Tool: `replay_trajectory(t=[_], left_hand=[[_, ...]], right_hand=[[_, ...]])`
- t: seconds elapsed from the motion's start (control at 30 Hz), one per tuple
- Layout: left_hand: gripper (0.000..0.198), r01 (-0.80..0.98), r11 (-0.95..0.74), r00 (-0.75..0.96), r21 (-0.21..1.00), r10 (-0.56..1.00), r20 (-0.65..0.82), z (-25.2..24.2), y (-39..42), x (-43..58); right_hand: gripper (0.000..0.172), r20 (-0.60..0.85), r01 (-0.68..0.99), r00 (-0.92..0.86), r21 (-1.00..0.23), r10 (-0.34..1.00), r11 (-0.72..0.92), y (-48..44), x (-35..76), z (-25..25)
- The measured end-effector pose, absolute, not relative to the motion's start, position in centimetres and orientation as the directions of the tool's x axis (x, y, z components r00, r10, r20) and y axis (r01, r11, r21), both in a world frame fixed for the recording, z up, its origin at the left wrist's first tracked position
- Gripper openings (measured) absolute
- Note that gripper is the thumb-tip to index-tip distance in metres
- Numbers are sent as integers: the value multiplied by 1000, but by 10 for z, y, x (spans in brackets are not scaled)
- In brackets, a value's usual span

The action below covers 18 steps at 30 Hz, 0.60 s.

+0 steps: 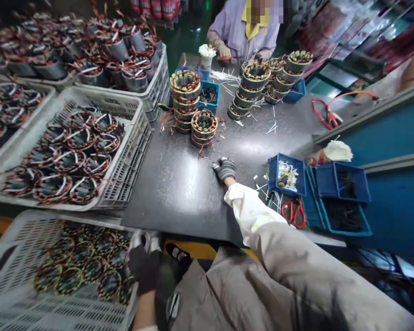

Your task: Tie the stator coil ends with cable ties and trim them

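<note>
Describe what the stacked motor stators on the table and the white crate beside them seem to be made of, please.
The stacked motor stators seem to be grey steel, likely laminated, though the layers are hard to see, with copper-coloured windings, probably enamelled wire, on top. The crate looks like moulded white plastic, with a matte finish and lattice walls.

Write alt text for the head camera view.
A person's gloved right hand sits on a dark workbench beside stacked copper-wound motor stators, while the gloved left hand is over a white plastic crate of stators. A co-worker works across the bench; red scissors lie nearby.
</note>
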<state>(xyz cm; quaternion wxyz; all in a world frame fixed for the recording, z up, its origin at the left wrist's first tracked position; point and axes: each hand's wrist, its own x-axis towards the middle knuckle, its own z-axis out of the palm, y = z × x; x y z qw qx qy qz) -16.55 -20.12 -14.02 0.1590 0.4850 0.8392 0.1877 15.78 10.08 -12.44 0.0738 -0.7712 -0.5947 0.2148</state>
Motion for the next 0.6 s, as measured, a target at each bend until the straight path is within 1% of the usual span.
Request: replay_trajectory(t=[0.07,0.13,0.2,0.27,0.33,0.4,0.43,0.47,0.5,0.53,0.6], left_hand=[[68,793,362,-411,490,912,-8,-130,-159,-125],[70,838,240,-327,490,940,99,-114,-118,-93],[71,879,103,-215,465,957,193,-92,-75,-66],[71,898,-7,-119,439,958,260,-70,-29,-43],[70,899,-68,-75,433,949,305,-50,17,-20],[68,889,-105,-62,446,937,345,-37,54,2],[67,881,-123,-57,457,931,361,-32,69,12],[67,872,-143,-49,468,926,375,-29,80,23],[68,864,-159,-44,477,922,386,-28,89,32],[69,859,-167,-38,485,922,386,-28,95,41],[74,854,-163,-25,494,936,352,-31,100,56]], right_hand=[[35,-299,878,152,-397,942,-267,118,164,-124],[27,-338,861,107,-440,935,-257,122,172,-120],[22,-354,828,78,-498,932,-258,115,192,-111],[18,-339,779,96,-560,936,-283,95,229,-97],[18,-291,723,191,-604,938,-334,64,281,-78],[26,-208,668,354,-626,912,-402,26,342,-58],[32,-155,640,448,-632,880,-437,7,375,-49],[38,-102,612,543,-632,834,-476,-11,408,-43],[41,-28,577,644,-638,764,-510,-27,440,-40],[37,64,514,751,-682,657,-520,-41,469,-40],[35,112,386,866,-769,488,-509,-65,518,-50]])
